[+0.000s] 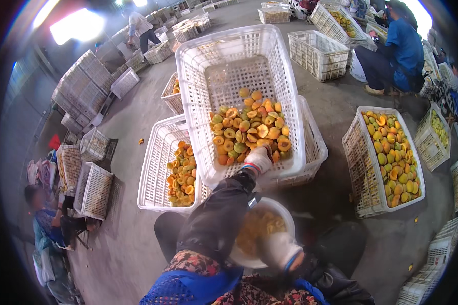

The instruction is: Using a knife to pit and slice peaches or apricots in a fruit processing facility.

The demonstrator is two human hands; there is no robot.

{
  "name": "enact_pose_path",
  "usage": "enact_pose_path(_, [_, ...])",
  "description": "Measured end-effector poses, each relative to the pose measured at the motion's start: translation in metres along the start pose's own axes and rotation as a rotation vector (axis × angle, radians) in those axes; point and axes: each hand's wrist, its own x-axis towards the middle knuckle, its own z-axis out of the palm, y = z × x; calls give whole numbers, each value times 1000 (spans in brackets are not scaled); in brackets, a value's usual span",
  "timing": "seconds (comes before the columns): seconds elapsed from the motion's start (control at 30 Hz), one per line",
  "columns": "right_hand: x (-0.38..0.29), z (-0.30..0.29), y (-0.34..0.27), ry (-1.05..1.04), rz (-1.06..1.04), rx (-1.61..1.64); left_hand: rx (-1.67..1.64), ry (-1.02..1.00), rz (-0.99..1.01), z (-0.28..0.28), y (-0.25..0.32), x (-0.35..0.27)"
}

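Note:
My left hand [257, 159], in a white glove with red and blue bands at the wrist, reaches into a tilted white plastic crate [241, 33]. It touches the halved apricots [252, 126] gathered at the crate's near end; its fingertips are partly hidden among the fruit. Between my knees stands a white bucket [290, 221] with blurred orange-yellow pieces [261, 225] inside. Over the bucket's near right side is my gloved right hand [282, 249], smeared by motion, so its fingers and anything in them cannot be made out.
A white crate of apricot halves [183, 175] stands at left, partly under the tilted one. Another white crate [315, 152] sits beneath it. To the right is a crate of apricots [397, 160]. People sit working at left [47, 217] and upper right [404, 53]. Stacked crates [84, 84] stand farther back.

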Motion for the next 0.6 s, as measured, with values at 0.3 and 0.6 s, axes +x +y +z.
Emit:
enact_pose_path(0.3, [-7,-36,-5,701,-91,-283,-1636,-167,-133,-68,-25,-99])
enact_pose_path(0.6, [42,-34,5,844,-43,378,-1893,-90,105,-98,-29,-193])
